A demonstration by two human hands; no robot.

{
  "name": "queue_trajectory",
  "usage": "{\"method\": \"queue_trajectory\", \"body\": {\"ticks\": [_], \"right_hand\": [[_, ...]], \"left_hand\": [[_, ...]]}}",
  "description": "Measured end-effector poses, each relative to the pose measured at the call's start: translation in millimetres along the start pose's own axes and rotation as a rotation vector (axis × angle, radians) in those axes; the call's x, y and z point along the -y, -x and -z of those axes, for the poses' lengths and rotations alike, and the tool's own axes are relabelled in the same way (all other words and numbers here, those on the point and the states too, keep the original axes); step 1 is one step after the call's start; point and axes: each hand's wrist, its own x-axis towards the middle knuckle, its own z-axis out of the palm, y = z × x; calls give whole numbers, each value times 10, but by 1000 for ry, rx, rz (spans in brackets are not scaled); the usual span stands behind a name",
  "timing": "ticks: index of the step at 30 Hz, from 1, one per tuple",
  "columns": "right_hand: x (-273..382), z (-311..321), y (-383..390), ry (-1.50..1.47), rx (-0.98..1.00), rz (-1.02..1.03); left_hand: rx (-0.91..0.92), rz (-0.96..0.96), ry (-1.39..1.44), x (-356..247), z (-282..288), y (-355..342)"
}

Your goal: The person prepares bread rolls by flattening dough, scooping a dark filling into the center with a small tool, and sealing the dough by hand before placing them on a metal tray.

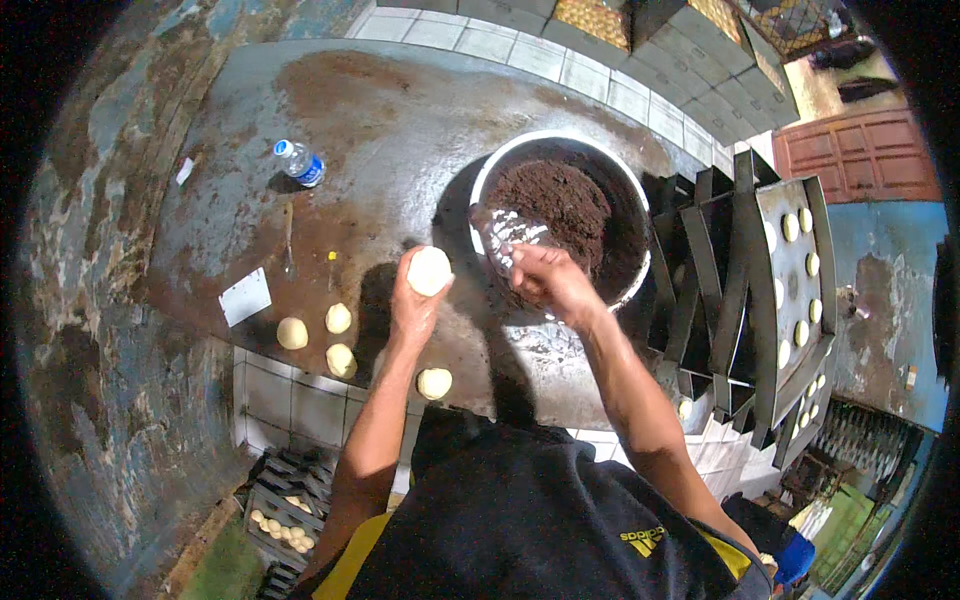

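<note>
My left hand (412,312) is closed around a round piece of pale dough (429,271), held up over the table left of a large white-rimmed basin (630,163). Dark brown crumbly filling (555,195) is heaped inside the basin. My right hand (550,280) reaches over the basin's near left side, fingers closed on a flat tool (513,232) smeared with filling; its exact kind is unclear. One dough ball (434,383) sits by the table's near edge. Farther left lie more dough balls, one (292,333) beside two others (338,318) (341,360).
Stacked dark metal trays (740,290) lean at the right, the top one carrying several dough pieces (802,333). A water bottle (300,163) and a white paper (245,297) are on the worn table (370,130). Below left, another tray holds dough balls (283,530).
</note>
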Motion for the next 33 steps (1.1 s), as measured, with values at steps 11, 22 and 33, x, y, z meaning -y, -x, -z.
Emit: {"method": "queue_trajectory", "body": {"ticks": [11, 22, 33], "right_hand": [[-1045, -714, 249, 1323, -136, 633], [-1490, -879, -1699, 144, -445, 223], [-1352, -848, 324, 1425, -201, 761]], "left_hand": [[-155, 91, -656, 201, 324, -73], [-137, 378, 238, 497, 1013, 526], [-61, -119, -173, 165, 119, 315]]}}
